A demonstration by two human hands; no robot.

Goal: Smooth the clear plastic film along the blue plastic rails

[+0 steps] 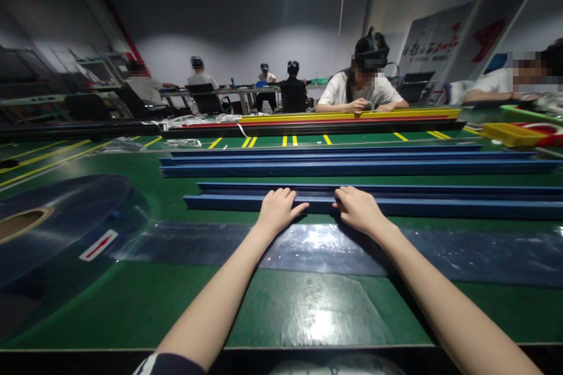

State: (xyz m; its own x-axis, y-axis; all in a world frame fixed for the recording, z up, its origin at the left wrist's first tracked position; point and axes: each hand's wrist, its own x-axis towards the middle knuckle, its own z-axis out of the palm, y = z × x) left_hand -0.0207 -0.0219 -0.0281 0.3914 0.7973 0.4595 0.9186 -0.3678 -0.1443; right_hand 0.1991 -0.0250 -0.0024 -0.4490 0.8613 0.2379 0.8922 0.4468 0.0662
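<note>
A long blue channel-shaped strip (237, 203) lies across the green table in front of me. My left hand (278, 210) grips it, fingers over its near wall and thumb stretched along the front side. A short way to the right, my right hand (358, 208) holds the same strip with curled fingers; its fingertips are partly hidden. Between my forearms and below the strip runs a flat band of clear plastic film (316, 249). It leads left to a big film roll (92, 205) with a cardboard core (21, 224).
Farther back lie more blue strips (334, 168), then black, red and yellow strips (352, 117). A person (360, 88) sits opposite; another is at the right. Yellow and red trays (512, 135) stand at right. A red-arrow label (98, 245) is beside the roll.
</note>
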